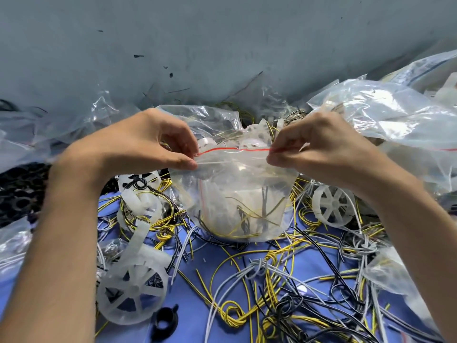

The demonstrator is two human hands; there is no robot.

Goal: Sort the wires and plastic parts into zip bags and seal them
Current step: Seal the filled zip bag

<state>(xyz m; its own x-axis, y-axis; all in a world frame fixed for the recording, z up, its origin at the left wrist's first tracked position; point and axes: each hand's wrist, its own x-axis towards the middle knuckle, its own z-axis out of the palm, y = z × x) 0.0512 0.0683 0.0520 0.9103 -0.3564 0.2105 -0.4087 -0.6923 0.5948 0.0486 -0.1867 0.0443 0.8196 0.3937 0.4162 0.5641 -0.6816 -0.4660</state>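
both hands up mid-frame, apart, each pinching one end of the zip bag (235,194) top. left hand (148,142) thumb and fingers clamp the left corner at the red seal line (232,149), right hand (319,147) clamps the right corner. bag hangs over the blue cloth (195,305), holding white plastic parts and yellow, black wires. loose wires (272,280) and a white plastic wheel (131,293) lie below.
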